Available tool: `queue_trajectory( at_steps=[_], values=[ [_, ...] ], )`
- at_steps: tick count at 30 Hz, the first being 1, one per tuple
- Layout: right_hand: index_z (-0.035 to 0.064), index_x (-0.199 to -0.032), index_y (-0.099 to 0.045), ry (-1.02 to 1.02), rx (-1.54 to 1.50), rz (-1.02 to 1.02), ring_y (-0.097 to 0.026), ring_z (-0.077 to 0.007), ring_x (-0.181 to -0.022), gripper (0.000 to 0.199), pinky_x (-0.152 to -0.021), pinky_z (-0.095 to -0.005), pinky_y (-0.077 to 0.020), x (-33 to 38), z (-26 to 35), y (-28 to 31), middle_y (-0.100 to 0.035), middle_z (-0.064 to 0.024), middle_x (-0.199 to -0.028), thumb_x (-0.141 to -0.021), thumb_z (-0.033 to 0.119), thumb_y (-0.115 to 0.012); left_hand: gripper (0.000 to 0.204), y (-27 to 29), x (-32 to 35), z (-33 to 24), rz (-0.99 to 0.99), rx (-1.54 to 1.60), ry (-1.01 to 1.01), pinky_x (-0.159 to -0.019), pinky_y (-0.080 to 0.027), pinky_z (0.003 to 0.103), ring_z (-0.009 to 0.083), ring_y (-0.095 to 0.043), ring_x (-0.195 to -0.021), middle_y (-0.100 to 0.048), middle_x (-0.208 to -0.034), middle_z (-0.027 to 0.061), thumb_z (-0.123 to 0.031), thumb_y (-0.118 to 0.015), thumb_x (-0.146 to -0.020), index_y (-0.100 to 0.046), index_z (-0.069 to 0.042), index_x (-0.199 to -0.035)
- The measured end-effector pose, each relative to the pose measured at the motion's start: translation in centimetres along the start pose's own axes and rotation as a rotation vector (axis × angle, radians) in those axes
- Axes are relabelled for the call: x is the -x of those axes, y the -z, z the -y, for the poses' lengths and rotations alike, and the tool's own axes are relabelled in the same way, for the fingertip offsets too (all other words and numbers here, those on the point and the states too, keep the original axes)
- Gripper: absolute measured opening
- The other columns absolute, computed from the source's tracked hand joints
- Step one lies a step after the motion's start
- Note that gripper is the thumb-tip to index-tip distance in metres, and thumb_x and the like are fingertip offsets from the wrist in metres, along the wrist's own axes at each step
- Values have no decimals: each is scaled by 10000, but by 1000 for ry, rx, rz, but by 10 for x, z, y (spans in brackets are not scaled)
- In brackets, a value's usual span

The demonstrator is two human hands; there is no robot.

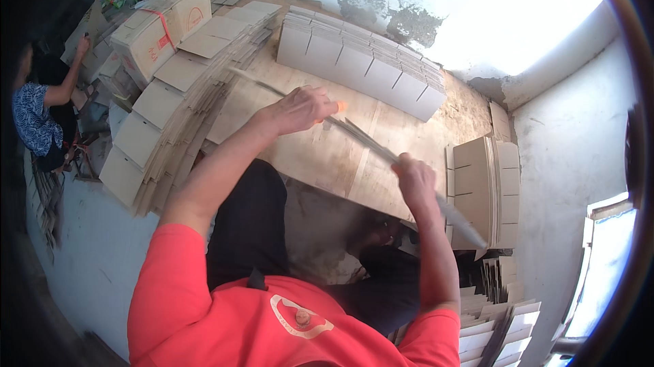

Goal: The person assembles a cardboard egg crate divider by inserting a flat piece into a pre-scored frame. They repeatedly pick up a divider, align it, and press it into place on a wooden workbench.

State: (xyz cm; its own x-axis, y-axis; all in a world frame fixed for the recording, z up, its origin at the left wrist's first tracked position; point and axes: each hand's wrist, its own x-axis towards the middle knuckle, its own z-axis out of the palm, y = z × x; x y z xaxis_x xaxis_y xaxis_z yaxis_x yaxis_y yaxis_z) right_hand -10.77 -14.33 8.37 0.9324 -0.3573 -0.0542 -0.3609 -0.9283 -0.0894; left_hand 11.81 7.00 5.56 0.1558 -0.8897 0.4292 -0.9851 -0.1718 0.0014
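- Left hand [300,109]: fingers curled around the thin cardboard sheets [372,144], above the middle of the wooden tabletop [320,162]; an orange cover [340,106] sits on one fingertip.
- Right hand [417,179]: closed around the same sheets, above the tabletop's right part and nearer its near edge than the left hand is.
- Sheets: seen almost edge-on from my viewpoint, they pass through both hands. Their long axis slants from above the tabletop's left part to beyond its near right corner; between the hands the edges part slightly, so I count more than one layer.
- Beyond the fingers: a long row of slotted boards [361,64] stands along the tabletop's far side, apart from both hands, the left being the nearer; a slotted stack [477,183] stands at its right end, nearer the right hand.
- Farther out: overlapping flat boards [153,104] and a strapped carton [163,29] lie left of the tabletop; past them sits a co-worker [41,111], partly cut off by the dark rim.
- Hard to make out: motion blurs the sheets' outer ends; I cannot count the layers or see every fingertip.
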Motion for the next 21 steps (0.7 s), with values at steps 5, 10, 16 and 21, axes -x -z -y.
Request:
queue_trajectory(
  at_steps=[5, 10, 16, 21],
  values=[
    [60, -1229, -567, 268, 395, -826, -566, -282, -1144, 342, -983, -437, -421, 40, 1, 61, -614, -132, -1171, -895, 122, -603, 333, 105, 50, -48, -280, -236, -153, -599, -494, 304, 232, -573, -759, -645, -1010, 116, -52, -691, -681, -670, -7, -1011],
    [66, -1231, -564, 159, 445, -843, -547, -282, -1168, 348, -1019, -449, -390, 62, -49, 56, -596, -116, -1190, -903, 168, -625, 416, 123, 152, 11, -139, -608, 336, -669, -546, 347, 256, -601, -895, -582, -1198, 142, -32, -636, -740, -613, -12, -1155],
    [54, -1217, -562, -162, 449, -657, -540, -273, -1139, 337, -958, -424, -417, 83, -161, 1, -590, -113, -1166, -893, 140, -604, 345, 67, 248, 113, 206, -704, 800, -729, -545, 374, 306, -603, -973, -583, -1125, 153, -38, -584, -816, -561, -2, -1158],
    [67, -1179, -580, -312, 361, -669, -561, -288, -1062, 310, -872, -428, -451, 118, -236, -21, -606, -102, -1098, -876, 127, -600, 483, 74, 311, 170, 223, -422, 720, -968, -438, 443, 366, -548, -1142, -563, -1265, 189, -27, -517, -811, -500, -29, -1293]
  ],
)
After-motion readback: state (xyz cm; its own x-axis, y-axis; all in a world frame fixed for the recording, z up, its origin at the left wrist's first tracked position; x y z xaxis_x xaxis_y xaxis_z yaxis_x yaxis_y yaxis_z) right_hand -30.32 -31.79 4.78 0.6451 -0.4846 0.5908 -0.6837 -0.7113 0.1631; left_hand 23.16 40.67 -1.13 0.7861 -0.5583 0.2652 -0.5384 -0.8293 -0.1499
